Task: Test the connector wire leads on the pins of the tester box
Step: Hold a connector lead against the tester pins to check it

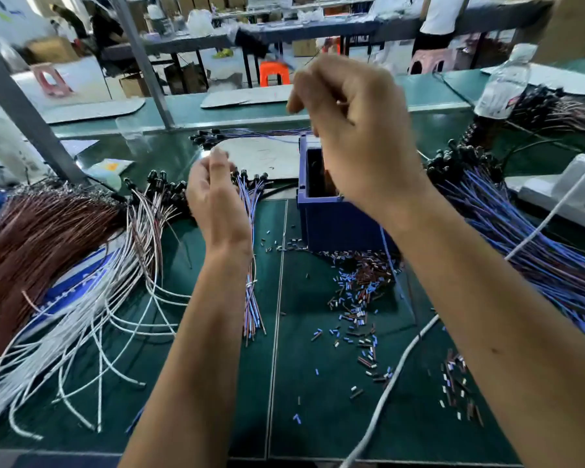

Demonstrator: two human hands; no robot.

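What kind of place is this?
Probably a wire assembly workshop: heaps of wires with black plugs, snipped insulation bits across the green bench, more work tables behind.

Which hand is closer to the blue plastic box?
The right hand. It is raised directly above the open blue plastic box, overlapping it in the view, fingers curled. The left hand is off to the box's left, gripping a small bundle of blue and red wires.

Two bare forearms enter from 6 o'clock, the left hand (217, 201) and right hand (358, 136) ungloved, without sleeves, rings or watch.
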